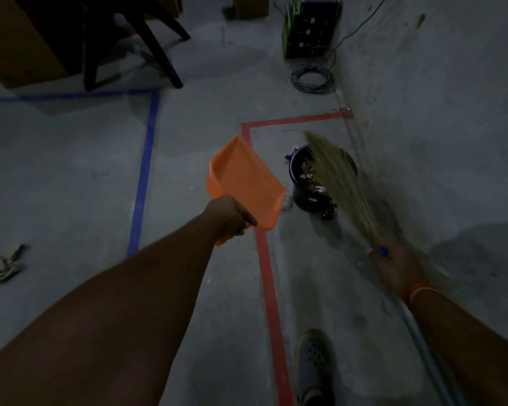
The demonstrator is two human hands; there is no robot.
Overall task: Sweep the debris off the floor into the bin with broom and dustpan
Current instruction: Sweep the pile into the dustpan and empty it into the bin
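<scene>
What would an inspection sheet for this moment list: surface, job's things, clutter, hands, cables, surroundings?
Surface: grey concrete floor marked with blue tape lines and red tape lines.
Job's things: orange plastic dustpan held up, looks empty; straw broom over dark round bin holding debris.
Clutter: crumpled scrap on the floor at left.
Hands: left hand grips dustpan handle; right hand holds the broom.
Cables: coiled grey cable.
Surroundings: black chair legs, dark equipment box, cardboard box.
</scene>
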